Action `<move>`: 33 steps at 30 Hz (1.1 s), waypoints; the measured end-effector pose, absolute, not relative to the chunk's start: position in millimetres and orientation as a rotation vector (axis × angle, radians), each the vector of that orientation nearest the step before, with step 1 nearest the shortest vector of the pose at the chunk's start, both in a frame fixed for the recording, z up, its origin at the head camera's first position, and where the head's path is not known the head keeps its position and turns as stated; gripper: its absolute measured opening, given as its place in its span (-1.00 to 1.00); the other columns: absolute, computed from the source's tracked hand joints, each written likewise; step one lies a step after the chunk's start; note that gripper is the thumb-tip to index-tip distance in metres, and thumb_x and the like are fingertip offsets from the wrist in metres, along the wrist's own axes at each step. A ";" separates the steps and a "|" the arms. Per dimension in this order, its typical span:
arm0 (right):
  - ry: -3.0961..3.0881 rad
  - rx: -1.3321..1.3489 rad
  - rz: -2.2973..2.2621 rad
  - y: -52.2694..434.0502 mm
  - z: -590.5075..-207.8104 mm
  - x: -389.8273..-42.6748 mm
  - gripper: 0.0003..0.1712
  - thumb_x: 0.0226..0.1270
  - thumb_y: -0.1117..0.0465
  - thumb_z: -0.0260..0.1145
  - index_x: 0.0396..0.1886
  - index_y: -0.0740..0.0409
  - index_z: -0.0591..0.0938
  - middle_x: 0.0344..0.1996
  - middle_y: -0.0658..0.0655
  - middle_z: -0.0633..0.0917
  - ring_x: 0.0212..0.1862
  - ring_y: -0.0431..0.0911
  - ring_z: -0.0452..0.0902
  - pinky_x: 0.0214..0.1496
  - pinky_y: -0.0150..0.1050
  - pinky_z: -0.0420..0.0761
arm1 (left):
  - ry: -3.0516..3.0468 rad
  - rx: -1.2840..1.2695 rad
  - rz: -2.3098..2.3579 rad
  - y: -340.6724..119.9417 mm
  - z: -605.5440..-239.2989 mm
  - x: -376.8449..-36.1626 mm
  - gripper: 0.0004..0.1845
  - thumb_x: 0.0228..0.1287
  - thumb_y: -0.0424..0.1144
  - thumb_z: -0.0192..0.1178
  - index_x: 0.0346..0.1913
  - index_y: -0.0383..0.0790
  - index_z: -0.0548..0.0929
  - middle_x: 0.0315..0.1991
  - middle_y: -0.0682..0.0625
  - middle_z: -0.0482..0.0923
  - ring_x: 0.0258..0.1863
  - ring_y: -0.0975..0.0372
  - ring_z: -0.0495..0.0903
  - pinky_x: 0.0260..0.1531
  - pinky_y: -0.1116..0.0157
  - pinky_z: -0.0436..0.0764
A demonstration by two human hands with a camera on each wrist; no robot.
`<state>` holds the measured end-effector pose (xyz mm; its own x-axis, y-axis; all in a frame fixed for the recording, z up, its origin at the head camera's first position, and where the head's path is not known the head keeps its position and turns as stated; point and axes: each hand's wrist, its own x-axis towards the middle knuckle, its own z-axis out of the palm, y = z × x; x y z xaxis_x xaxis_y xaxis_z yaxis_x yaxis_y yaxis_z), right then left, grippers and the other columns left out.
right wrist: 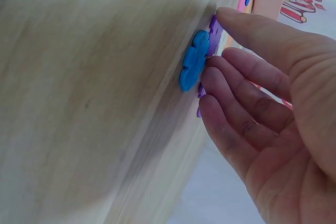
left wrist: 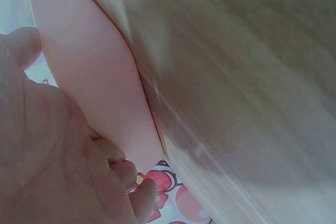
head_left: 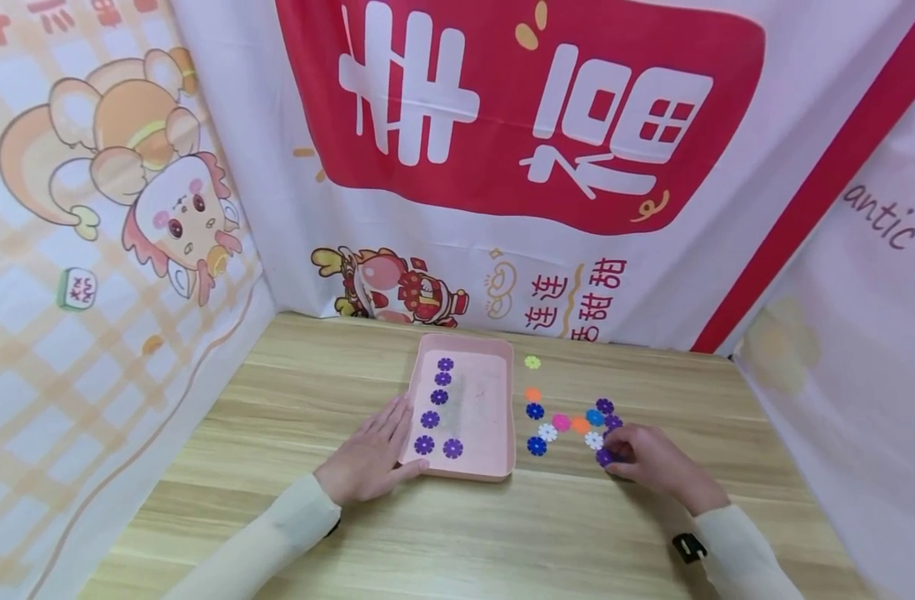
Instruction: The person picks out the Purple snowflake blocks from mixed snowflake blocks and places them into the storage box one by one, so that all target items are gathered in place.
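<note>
Purple flower disc point(head_left: 604, 456) sits on the worktop point(head_left: 292, 508), at the near edge of the loose cluster right of the pink tray point(head_left: 502, 392), and the right hand point(head_left: 652, 467) has its fingers point(right wrist: 236, 72) curling onto it, touching rather than clearly pinching. Tight spot: a white disc point(head_left: 594, 439) and another purple disc point(head_left: 613, 422) lie just beside it, and the right wrist view shows a blue disc point(right wrist: 193, 66) touching the fingertips too. Risk, as I read it: these flat pieces give little edge to catch, so the fingers could drag 2 at once or skid the purple one across the wood. Left hand point(head_left: 369, 458) lies flat with straight fingers against the tray's near-left corner; 6 purple discs point(head_left: 431, 419) lie inside. A nudge there could jostle that row.
</note>
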<state>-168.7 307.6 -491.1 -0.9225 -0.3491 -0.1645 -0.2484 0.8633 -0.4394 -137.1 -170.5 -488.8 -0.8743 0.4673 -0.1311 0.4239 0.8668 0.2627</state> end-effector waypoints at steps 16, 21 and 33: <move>2.717 -0.414 -0.709 311.2 -494.7 -180.2 -0.70 0.23 0.22 0.62 -0.05 0.11 0.77 -0.31 -0.06 0.73 -0.24 -0.19 0.60 -0.20 -0.38 0.70 | 2.857 0.699 0.321 -172.2 -490.6 -137.5 0.03 0.58 0.40 -0.13 0.70 -0.35 -0.06 0.75 -0.24 -0.23 0.75 -0.11 -0.15 0.71 -0.13 0.06; 2.702 -0.463 -0.703 311.0 -492.5 -182.9 -0.78 0.25 0.23 0.61 -0.15 0.05 0.76 -0.34 -0.07 0.71 -0.25 -0.18 0.59 -0.23 -0.39 0.67 | 2.853 0.691 0.318 -172.6 -491.7 -137.5 0.04 0.57 0.42 -0.14 0.71 -0.34 -0.07 0.76 -0.23 -0.24 0.75 -0.09 -0.16 0.72 -0.11 0.05; 2.685 -0.600 -0.631 297.2 -466.1 -197.2 -0.90 0.41 0.23 0.49 -0.30 -0.02 0.71 -0.38 -0.09 0.69 -0.32 -0.20 0.52 -0.27 -0.40 0.64 | 2.858 0.704 0.366 -171.3 -489.7 -137.2 0.01 0.60 0.35 -0.08 0.69 -0.39 -0.03 0.74 -0.27 -0.19 0.74 -0.14 -0.12 0.70 -0.14 0.07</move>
<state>-197.2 297.2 -466.1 -0.8614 -0.4643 -0.2059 -0.3241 0.8146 -0.4810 -137.2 -171.3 -489.7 -0.8726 0.4757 -0.1106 0.4325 0.8579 0.2773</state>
